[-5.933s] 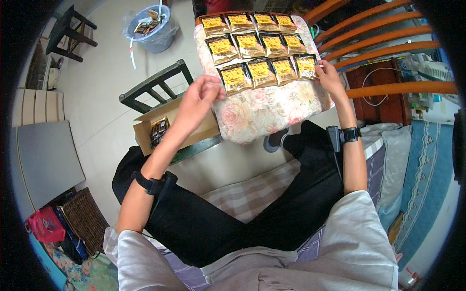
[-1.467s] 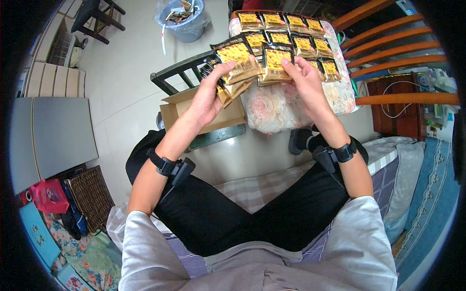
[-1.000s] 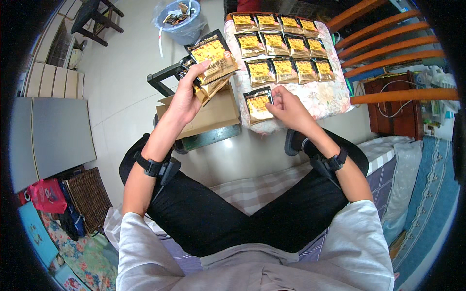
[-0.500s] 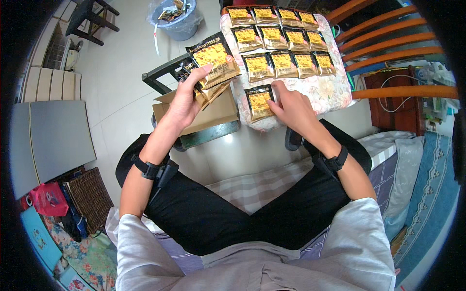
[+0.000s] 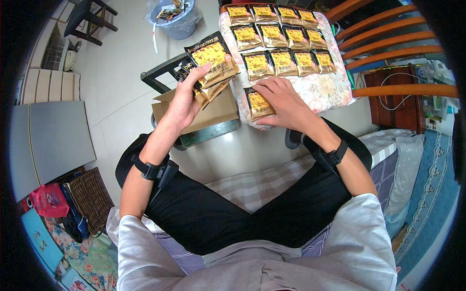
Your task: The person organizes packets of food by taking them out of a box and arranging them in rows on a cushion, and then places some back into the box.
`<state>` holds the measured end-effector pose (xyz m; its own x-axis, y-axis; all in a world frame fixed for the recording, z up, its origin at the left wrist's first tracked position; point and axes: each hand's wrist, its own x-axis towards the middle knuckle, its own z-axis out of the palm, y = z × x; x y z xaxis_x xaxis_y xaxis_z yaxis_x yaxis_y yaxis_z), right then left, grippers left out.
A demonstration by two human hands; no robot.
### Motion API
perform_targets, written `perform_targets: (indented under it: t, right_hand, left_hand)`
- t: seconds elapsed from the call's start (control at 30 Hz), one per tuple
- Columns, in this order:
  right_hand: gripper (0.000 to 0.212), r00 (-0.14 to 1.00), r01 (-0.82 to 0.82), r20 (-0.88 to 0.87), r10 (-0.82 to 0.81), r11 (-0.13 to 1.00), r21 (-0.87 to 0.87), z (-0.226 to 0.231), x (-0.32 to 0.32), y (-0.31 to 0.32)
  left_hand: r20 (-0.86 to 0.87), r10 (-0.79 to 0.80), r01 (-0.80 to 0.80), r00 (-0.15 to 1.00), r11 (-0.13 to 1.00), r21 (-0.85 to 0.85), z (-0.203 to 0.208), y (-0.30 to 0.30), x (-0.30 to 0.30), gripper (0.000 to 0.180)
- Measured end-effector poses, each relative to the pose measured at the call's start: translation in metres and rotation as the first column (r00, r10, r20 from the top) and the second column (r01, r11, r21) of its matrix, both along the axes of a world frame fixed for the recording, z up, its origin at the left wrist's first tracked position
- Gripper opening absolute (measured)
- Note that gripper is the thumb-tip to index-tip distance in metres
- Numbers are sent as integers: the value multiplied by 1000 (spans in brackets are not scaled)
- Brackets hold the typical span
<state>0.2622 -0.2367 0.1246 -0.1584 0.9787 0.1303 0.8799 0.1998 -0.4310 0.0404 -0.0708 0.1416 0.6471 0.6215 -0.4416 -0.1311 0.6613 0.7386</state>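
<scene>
My left hand [image 5: 186, 101] is closed round several black-and-gold snack packets [image 5: 218, 58], fanned out above an open cardboard box [image 5: 216, 116]. On the floral-covered table [image 5: 330, 94], a single snack packet [image 5: 257, 103] lies in front of the others. My right hand [image 5: 287, 104] spans this packet, fingers at its far edge and thumb at its near edge, covering its right side. Beyond it, similar packets [image 5: 257, 64] lie face up in three neat rows.
The box rests on a dark green stool [image 5: 208, 134] left of the table. A blue lined bucket [image 5: 177, 29] holding wrappers stands on the floor behind. Orange wooden slats [image 5: 398, 92] run along the table's right side. A dark stool [image 5: 90, 22] stands far left.
My right hand has shifted slightly left over the single packet, spreading from a pinch at its right edge to a span across it. My left hand stays nearly still with its packets.
</scene>
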Motion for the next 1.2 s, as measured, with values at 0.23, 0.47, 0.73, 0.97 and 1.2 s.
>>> perform_targets:
  t: [0.23,0.47,0.73,0.97,1.2]
  right_hand:
    - [77,999,27,23,-26,999,-34,5,7,3]
    - [72,1000,0,3,1,996,-88,4,18,6]
    - [70,999,-33,-18,31,996,-85,5,25,8]
    - [71,999,-32,-41,26,987,-157,11,26,7]
    - [67,998,-44,-56,38,994,-100,5,31,7]
  left_hand:
    - [-4,-1,1,1000,1000,15,8,-3,2,48]
    - [8,26,-26,1000,999,-19,8,-4,3,43]
    - [15,11,-11,1000,1000,-16,7,-5,4,42]
    - [18,0,1,1000,1000,-17,7,-6,5,44]
    - [-7,2,-3,1000,1000,-29,6,-7,7,41]
